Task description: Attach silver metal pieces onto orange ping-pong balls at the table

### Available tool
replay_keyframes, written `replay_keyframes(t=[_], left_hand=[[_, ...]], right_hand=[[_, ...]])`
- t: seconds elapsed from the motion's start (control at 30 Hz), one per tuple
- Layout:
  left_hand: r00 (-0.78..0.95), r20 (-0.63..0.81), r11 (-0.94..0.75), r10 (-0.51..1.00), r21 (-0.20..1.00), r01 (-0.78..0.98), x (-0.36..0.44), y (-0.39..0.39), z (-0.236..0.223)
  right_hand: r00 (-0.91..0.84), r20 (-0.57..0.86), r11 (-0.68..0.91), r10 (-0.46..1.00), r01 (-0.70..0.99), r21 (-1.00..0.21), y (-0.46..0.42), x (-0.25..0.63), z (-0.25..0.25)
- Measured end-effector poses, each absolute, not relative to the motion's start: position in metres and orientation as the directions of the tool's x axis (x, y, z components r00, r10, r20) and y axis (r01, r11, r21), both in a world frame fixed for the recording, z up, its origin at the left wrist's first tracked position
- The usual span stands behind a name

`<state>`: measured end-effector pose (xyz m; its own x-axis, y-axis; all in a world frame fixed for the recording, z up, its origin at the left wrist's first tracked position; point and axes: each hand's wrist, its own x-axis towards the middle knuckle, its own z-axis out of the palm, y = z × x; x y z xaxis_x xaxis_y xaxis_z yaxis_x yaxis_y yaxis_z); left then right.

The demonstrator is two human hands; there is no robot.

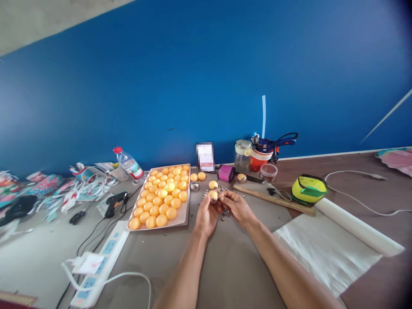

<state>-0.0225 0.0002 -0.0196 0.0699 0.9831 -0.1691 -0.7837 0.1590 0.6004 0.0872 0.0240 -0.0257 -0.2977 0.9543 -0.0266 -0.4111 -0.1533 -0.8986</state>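
My left hand is closed around an orange table tennis ball with small shiny silver pieces about its lower edge. Beside it, the fingers of my right hand are pinched together at the ball's right side; what they hold, if anything, is too small to make out. Just behind the hands lies another orange ball, with loose silver pieces scattered around it. A ball covered in silver pieces rests to the left, near two plain orange balls. Farther right is a partly covered ball.
Left of my hands stands a shallow box of many orange balls. Beyond it are a glue gun, a bottle and a power strip. A wooden stick, yellow-green tape roll and white sheet roll lie right.
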Motion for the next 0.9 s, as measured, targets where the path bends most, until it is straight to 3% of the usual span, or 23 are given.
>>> replay_keyframes(t=[0.33, 0.73, 0.9], left_hand=[[0.059, -0.149, 0.139, 0.987, 0.619, -0.773, -0.021, -0.001, -0.02], [-0.009, -0.055, 0.037, 0.998, 0.779, -0.626, -0.018, -0.004, -0.033], [0.076, -0.144, 0.153, 0.987, 0.661, -0.734, -0.021, -0.003, -0.026]], right_hand=[[-0.319, -0.014, -0.144, 0.948, -0.39, -0.91, 0.022, 0.087, -0.023], [-0.263, -0.044, -0.124, 0.964, -0.296, -0.947, 0.024, 0.085, -0.029], [-0.196, -0.033, -0.091, 0.98, -0.295, -0.951, 0.027, 0.084, -0.032]])
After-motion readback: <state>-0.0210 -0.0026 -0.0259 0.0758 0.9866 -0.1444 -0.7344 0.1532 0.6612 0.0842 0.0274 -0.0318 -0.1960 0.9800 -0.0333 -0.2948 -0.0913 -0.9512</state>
